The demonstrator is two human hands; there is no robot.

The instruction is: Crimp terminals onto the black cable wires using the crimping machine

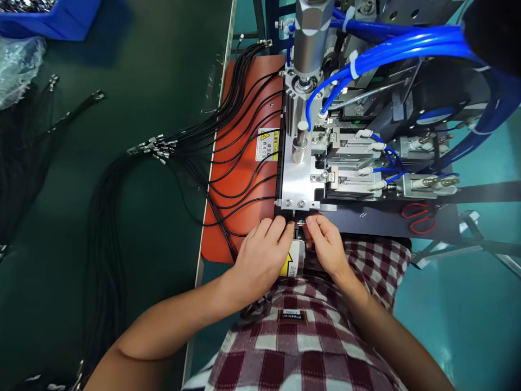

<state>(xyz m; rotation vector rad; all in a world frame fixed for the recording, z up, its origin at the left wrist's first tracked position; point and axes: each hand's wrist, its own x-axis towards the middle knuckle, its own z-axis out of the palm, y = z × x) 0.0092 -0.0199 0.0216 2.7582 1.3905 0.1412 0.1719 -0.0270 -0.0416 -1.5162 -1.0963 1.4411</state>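
Note:
My left hand (pixel 262 255) and my right hand (pixel 325 244) meet at the near edge of a pneumatic press machine (pixel 301 179). Both pinch the end of a thin black cable (pixel 244 234) with a small metal tip (pixel 300 222) between the fingertips, just below the machine's silver plate. The left fingers are curled on the cable. Thumb and forefinger of the right hand close on the tip. A white cylinder with a yellow warning label (pixel 293 262) sits under the hands.
Several black cables (pixel 240 146) with metal connectors (pixel 152 147) fan across an orange mat (pixel 248 114) onto the dark green table (pixel 122 206). Blue air hoses (pixel 391 51) loop over the machine. Red scissors (pixel 421 217) lie at right. A blue bin (pixel 52 21) stands far left.

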